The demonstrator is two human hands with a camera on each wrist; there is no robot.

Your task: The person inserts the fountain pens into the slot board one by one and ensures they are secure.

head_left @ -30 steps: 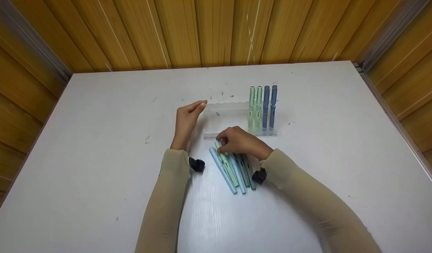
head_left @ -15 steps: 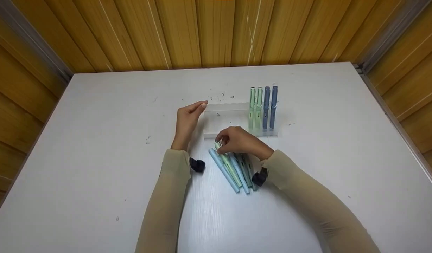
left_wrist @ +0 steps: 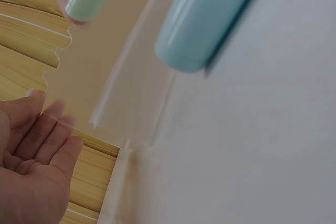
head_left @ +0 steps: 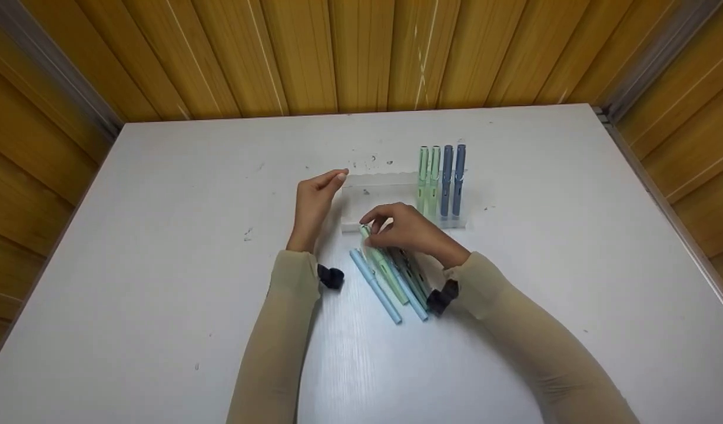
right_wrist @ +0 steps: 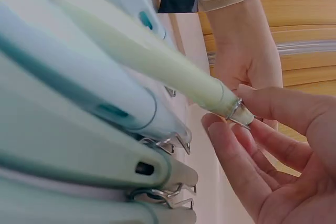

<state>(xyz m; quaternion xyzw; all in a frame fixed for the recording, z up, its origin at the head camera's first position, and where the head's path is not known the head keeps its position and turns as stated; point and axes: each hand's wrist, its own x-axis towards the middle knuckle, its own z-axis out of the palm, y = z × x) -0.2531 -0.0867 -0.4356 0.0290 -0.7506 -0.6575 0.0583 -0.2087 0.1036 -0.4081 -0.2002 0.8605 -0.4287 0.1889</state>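
Note:
My left hand (head_left: 314, 203) holds the left edge of a clear acrylic pen stand (head_left: 376, 203); in the left wrist view its fingers show through the clear sheet (left_wrist: 100, 77). My right hand (head_left: 411, 229) pinches a light green pen (head_left: 391, 280) by its clip end, thumb and fingertips at the cap in the right wrist view. That pen slants over the others, cap end raised near the stand's front lip. A light blue pen (head_left: 378, 291) lies to its left. Another light blue pen (head_left: 416, 300) and two grey-green pens (right_wrist: 94, 150) lie to its right, partly under my hand.
Two light green pens (head_left: 422, 182) and two dark blue pens (head_left: 445, 182) stand upright side by side at the stand's right end. The white table (head_left: 161, 265) extends around, with a yellow wood-patterned wall (head_left: 302, 59) behind it.
My right hand has moved slightly up and away with the light green pen, whose cap end now overlaps the stand's front lip. Neighbouring pens have shifted a little. My left hand stays put.

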